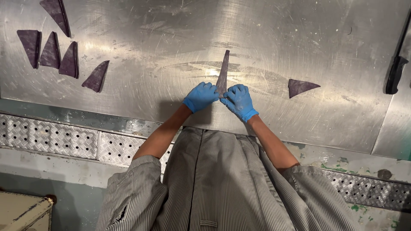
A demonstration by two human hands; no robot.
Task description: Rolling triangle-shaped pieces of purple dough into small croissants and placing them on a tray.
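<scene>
Steel table, hands pinching dough triangle

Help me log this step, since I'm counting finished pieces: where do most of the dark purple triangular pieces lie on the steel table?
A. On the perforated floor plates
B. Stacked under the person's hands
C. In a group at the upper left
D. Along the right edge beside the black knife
C: five dark triangles lie grouped at the steel table's upper left, against one lone triangle at the right and one narrow piece between the hands.
</scene>
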